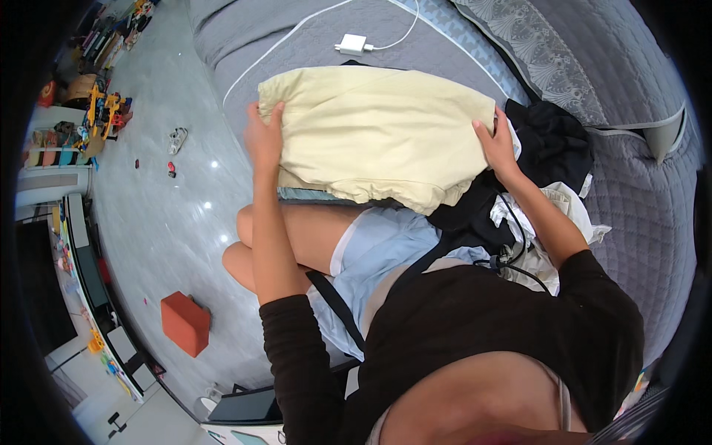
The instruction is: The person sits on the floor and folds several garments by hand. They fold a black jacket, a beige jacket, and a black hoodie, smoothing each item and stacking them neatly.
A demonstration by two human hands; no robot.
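A pale yellow cloth garment (378, 133) with a gathered, elastic-looking edge lies spread out in front of me, folded over. My left hand (266, 130) grips its left end, thumb on top and the fingers partly hidden beneath. At the opposite end my right hand (498, 142) pinches the edge in the same way. Under the garment's near side a strip of blue-grey cloth (311, 194) shows. Black clothing (548, 144) lies in a heap just right of my right hand, and crumpled white clothing (562, 206) is beside my right forearm.
A white charger plug (353, 44) with its cable rests on the grey quilted bed cover (300, 50) beyond the garment. A patterned grey pillow (556, 67) is at upper right. On the floor at left stand an orange-red stool (185, 324) and small toys (177, 140).
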